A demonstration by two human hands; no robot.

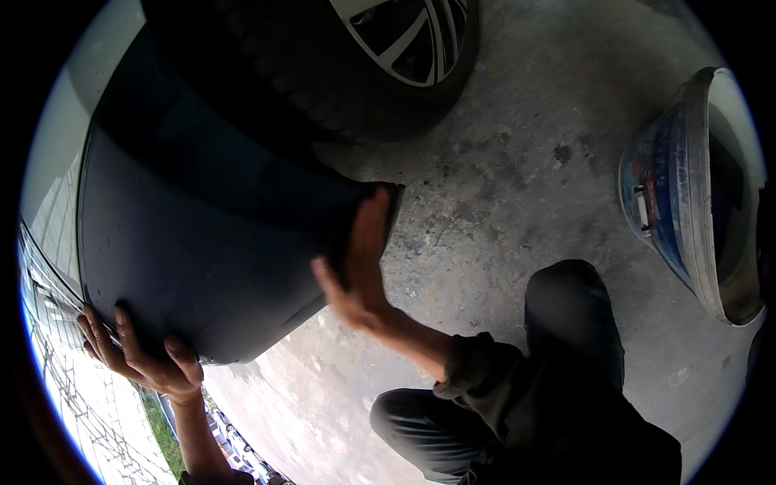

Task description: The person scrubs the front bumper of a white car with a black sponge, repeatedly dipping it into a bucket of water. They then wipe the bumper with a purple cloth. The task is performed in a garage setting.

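Note:
A dark matte car bumper corner (200, 254) fills the left half of the view, fitted next to a pale body panel (53, 163). My left hand (145, 364) rests against its outer end at the lower left, fingers spread and thumb apart. Near the bumper's lower edge beside the wheel arch, my right hand (361, 273) lies flat with its thumb held away from the fingers. Motion blurs this hand a little, and nothing shows in it. Whether its palm presses on the bumper cannot be told.
Above is a car tyre (388, 115) with a spoked alloy wheel (418, 42). A worn blue bucket (667, 182) with a white handle grip stands at the right on the stained concrete floor (461, 230). My bent knees (573, 297) are below. Grass (162, 430) and bright paving lie lower left.

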